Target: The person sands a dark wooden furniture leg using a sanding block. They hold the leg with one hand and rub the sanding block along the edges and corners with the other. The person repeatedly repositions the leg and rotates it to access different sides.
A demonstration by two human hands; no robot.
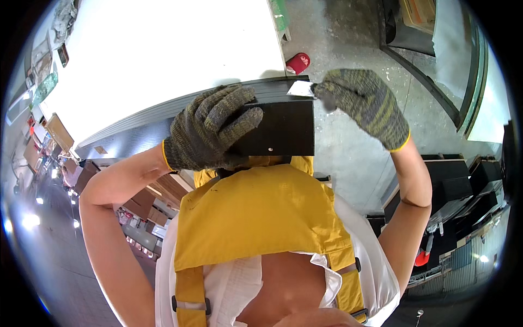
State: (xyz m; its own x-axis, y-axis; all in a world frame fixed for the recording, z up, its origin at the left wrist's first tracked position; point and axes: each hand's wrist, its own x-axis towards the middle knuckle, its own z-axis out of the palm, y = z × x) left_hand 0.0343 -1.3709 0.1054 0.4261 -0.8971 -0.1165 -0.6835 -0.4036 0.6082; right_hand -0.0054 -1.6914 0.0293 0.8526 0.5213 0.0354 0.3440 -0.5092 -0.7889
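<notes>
A long black board (pixel 280 128) runs along the near edge of a white-topped table, its right end close to my right hand. My left hand (pixel 212 125), in a grey-green knit glove, is bent over the board's upper edge and grips it; its palm side is hidden. In a matching glove, my right hand (pixel 362 101) is closed around one end of a small flat white piece (pixel 300 89), which looks like a scraper blade. That piece lies over the grooved black strip at the board's right end. Whether it has a handle inside my fist I cannot see.
The bright white tabletop (pixel 180 43) spreads beyond the board. A red slipper-like thing (pixel 298 62) is on the concrete floor at the table's right corner. Dark-framed panels (pixel 436 82) stand at the far right, with black boxes (pixel 449 180) nearer. My yellow apron (pixel 261 210) is close against the board.
</notes>
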